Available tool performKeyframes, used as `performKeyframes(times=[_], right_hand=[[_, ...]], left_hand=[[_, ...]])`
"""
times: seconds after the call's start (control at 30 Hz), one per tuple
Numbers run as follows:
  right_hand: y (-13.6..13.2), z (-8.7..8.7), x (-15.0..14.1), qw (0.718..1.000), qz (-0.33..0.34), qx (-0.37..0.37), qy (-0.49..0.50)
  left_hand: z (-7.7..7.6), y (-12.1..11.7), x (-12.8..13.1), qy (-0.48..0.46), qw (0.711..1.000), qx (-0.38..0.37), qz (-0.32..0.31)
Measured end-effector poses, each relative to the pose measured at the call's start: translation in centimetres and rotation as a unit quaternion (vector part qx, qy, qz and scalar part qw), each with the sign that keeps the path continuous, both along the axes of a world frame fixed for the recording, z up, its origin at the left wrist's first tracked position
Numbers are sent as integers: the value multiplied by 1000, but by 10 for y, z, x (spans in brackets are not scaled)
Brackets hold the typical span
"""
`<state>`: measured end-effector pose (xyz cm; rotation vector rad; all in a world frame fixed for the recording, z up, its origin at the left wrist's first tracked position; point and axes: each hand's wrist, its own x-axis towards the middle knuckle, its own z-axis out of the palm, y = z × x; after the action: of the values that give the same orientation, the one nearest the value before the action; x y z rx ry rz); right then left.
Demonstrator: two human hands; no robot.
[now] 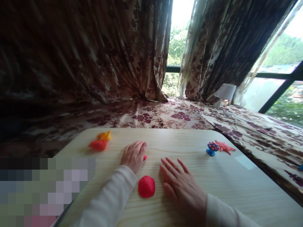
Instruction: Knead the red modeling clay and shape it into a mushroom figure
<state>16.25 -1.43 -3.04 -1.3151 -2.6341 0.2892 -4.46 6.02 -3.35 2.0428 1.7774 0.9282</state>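
My left hand [134, 156] lies palm down on the table, its fingers close together. A small bit of red modelling clay [145, 157] peeks out from under its thumb side; how much the hand covers is hidden. My right hand [181, 181] rests palm down farther right, with fingers stretched and slightly apart. A reddish tint shows beside its thumb, but I cannot tell whether clay is beneath. Between my forearms sits a flattened round lump of red clay [146, 186], touched by neither hand.
The pale wooden table [189, 138] bears orange-red [98, 145] and yellow clay shapes [104, 135] at far left. On the right stand a blue clay piece with a dotted top [211, 148] and a pink clay shape [226, 147]. Behind are a white lamp [225, 92] and floral curtains [132, 47].
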Motion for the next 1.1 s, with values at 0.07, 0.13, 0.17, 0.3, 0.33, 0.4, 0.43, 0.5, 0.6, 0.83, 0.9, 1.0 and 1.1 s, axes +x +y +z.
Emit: performKeyframes(times=[0.07, 0.13, 0.17, 0.3, 0.33, 0.4, 0.43, 0.5, 0.6, 0.83, 0.9, 1.0, 1.1], right_hand=[[30, 14, -6, 997, -78, -18, 9], [50, 25, -5, 996, -86, -29, 15], [55, 28, -2, 996, -80, -31, 20], [46, 35, 14, 997, -48, -25, 57], [41, 36, 16, 996, -43, -19, 73], [36, 36, 17, 992, -43, -6, 118], [36, 37, 16, 988, -50, 2, 148], [38, 38, 13, 973, -72, 15, 218], [43, 38, 11, 946, -84, 14, 313], [40, 28, 6, 887, -26, -71, 456], [37, 25, 4, 898, -24, -57, 435], [36, 21, 2, 914, -23, -34, 403], [36, 16, 1, 927, -30, -21, 374]], left_hand=[[1, 0, 0, -6, 1000, 7, -1], [2, -1, -1, -13, 1000, 15, -3], [2, -1, -1, -18, 1000, 20, -3], [0, -1, -4, -41, 998, 45, -11], [-1, -1, -5, -47, 997, 53, -13], [-2, -1, -6, -61, 995, 74, -13], [-1, -2, -6, -66, 994, 89, -11], [3, -4, -4, -73, 989, 125, -8], [19, -9, 7, -64, 982, 175, -24], [43, -17, 37, -14, 979, 179, -94], [39, -20, 38, -1, 980, 167, -109], [32, -25, 35, 18, 979, 153, -132], [28, -28, 33, 29, 978, 148, -140]])
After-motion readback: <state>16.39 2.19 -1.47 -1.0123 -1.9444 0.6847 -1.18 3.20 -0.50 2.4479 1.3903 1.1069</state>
